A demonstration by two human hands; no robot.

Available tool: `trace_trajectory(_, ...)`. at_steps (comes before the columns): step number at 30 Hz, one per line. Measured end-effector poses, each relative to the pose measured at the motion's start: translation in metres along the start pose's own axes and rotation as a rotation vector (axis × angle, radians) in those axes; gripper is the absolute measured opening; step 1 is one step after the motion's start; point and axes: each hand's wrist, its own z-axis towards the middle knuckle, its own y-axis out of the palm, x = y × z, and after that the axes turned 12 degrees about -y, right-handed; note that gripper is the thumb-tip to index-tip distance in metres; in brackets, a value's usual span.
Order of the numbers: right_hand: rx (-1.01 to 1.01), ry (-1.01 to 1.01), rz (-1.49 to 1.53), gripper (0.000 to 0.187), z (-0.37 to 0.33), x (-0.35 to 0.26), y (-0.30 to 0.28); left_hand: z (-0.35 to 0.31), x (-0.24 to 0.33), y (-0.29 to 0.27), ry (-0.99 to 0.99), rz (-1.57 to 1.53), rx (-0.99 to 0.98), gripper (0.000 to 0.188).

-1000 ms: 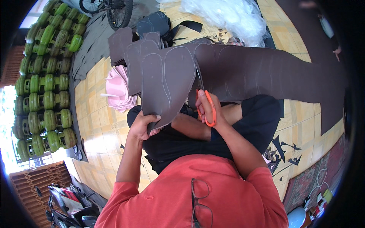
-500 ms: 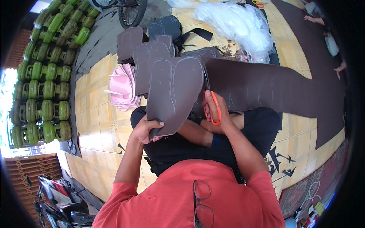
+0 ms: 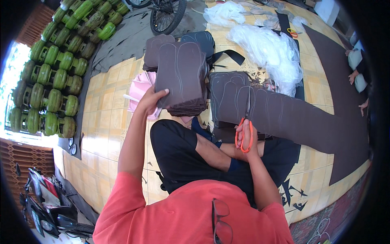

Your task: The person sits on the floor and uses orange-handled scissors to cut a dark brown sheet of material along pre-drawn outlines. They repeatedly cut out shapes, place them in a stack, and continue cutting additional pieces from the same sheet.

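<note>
My left hand (image 3: 152, 100) grips the lower left corner of a brown foam-like sheet piece (image 3: 180, 73) marked with pale sole-shaped outlines. Its thumb is on top and its fingers are partly hidden. The piece lies over a stack of similar brown pieces (image 3: 187, 110). My right hand (image 3: 244, 136) is closed round the orange handles of a pair of scissors (image 3: 248, 105), whose blades point away from me over a long brown sheet (image 3: 284, 110). Similar outlines run along that sheet, which stretches to the right.
Pink sheets (image 3: 140, 87) fan out left of the stack. Dark pieces (image 3: 199, 40) are piled behind it, and clear plastic (image 3: 268, 51) is heaped at the far right. Green gas cylinders (image 3: 53, 77) line the left. Another person's hands (image 3: 353, 76) show at the right edge.
My left hand has carried the brown piece forward and left, from above my lap onto the stack. The scissors, still in my right hand, have moved right and nearer, away from that piece.
</note>
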Motion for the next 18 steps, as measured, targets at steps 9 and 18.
trace_trajectory(9,0.102,0.087,-0.026,0.051,-0.031,0.024,-0.035,0.047,-0.03,-0.031,0.011,0.665,0.246,0.063)
trace_trajectory(18,0.083,0.054,0.043,0.046,-0.026,0.032,-0.034,0.007,-0.041,0.071,0.866,1.086,0.567,0.024)
